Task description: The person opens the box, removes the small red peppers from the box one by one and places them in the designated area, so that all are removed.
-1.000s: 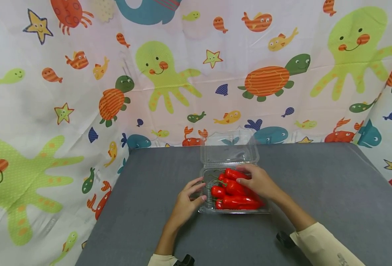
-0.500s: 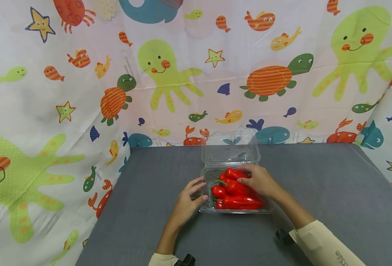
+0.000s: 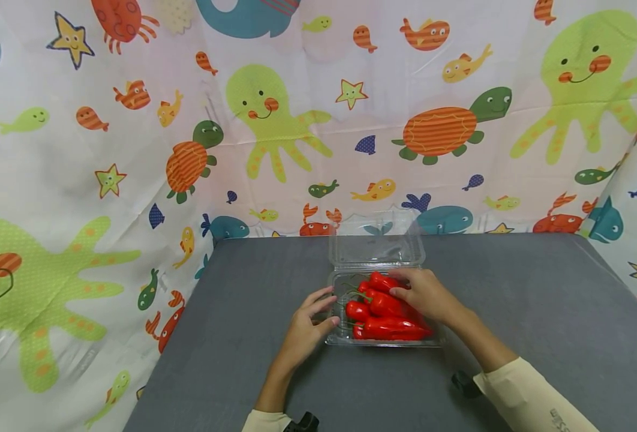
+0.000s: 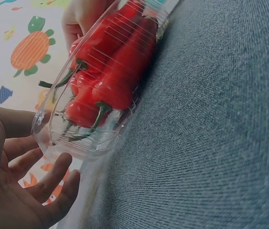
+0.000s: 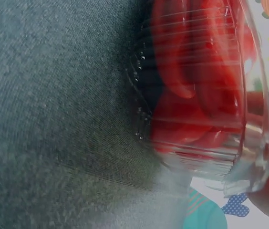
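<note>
Glossy red peppers (image 3: 388,305) with green stems lie piled in a clear plastic clamshell box (image 3: 361,343), its lid (image 3: 375,251) standing up at the back. My right hand (image 3: 425,294) reaches over the box's right side, thumb and fingers on either side of the rearmost pepper (image 3: 382,281). At the left end, my left hand (image 3: 303,329) has its fingers spread loosely, fingertips right at the rim (image 4: 43,131). Through the box wall in the right wrist view, red peppers (image 5: 191,71) show; the right fingers are largely hidden behind the box.
A grey cloth-covered table (image 3: 264,282) extends around the box on all sides. Behind it hangs a white curtain (image 3: 318,120) printed with sea animals, its lower edge meeting the table's back edge close behind the lid.
The head view has shifted slightly, moving the whole scene a little to the right. Both hands and the peppers keep practically the same places relative to the box.
</note>
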`<state>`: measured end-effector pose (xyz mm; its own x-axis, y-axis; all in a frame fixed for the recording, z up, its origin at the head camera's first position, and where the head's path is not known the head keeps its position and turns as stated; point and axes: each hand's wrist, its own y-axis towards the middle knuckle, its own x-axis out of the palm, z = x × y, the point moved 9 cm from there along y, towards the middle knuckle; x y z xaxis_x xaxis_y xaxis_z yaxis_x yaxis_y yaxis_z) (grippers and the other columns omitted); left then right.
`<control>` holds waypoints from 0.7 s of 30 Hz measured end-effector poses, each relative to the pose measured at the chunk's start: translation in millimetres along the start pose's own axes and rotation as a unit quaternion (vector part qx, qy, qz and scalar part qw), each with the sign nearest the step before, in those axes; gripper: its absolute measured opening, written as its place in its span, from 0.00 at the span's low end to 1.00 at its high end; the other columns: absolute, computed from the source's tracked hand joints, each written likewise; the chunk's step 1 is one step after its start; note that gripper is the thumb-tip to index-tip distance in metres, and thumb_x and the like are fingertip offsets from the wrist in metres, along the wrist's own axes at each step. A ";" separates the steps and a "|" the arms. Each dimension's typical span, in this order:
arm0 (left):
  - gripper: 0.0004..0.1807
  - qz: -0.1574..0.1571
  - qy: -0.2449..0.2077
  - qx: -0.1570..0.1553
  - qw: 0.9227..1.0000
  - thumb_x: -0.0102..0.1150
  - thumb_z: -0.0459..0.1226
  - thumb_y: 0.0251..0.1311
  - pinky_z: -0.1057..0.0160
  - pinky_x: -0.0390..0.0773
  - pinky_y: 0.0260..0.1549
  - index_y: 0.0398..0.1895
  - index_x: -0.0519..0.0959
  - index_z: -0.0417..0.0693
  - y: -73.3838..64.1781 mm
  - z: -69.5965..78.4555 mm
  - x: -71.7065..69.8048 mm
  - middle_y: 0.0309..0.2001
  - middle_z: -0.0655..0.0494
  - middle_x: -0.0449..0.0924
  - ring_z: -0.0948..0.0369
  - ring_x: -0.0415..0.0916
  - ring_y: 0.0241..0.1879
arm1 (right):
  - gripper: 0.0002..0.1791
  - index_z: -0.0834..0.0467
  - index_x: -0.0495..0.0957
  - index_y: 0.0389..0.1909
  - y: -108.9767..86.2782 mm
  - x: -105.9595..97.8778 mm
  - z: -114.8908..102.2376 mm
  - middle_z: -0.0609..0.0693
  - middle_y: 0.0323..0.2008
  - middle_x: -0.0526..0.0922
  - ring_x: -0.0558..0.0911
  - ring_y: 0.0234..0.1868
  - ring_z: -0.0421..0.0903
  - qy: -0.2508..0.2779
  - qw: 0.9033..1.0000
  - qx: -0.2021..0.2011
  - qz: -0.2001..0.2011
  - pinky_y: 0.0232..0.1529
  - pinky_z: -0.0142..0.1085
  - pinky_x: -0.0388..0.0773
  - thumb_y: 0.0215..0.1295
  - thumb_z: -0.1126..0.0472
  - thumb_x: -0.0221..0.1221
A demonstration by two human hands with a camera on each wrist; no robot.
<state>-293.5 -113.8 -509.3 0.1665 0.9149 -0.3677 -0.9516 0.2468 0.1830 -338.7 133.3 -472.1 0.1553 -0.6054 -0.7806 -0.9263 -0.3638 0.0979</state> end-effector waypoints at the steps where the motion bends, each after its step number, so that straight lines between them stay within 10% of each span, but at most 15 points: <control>1: 0.27 0.000 0.001 0.000 1.000 0.70 0.34 0.65 0.60 0.81 0.51 0.68 0.80 0.38 0.2 0.2 0.0 0.76 0.56 0.71 0.49 0.80 0.63 | 0.26 0.65 0.80 0.66 0.2 -0.5 -0.3 0.64 0.60 0.85 0.86 0.58 0.61 -0.002 1.000 0.000 -0.001 0.58 0.55 0.82 0.68 0.64 0.69; 21: 0.28 -0.001 -0.001 0.004 1.000 0.71 0.35 0.66 0.56 0.81 0.54 0.68 0.80 0.40 -0.4 -2.0 0.2 0.76 0.55 0.71 0.49 0.79 0.64 | 0.28 0.62 0.79 0.68 -9.4 -21.1 -2.1 0.64 0.60 0.85 0.87 0.54 0.62 0.066 0.996 0.020 0.061 0.46 0.50 0.88 0.67 0.65 0.71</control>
<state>-293.6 -114.3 -511.3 0.1682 0.9149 -0.3669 -0.9494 0.2506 0.1896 -332.5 148.1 -455.2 0.0821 -0.7321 -0.6763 -0.9534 -0.2553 0.1606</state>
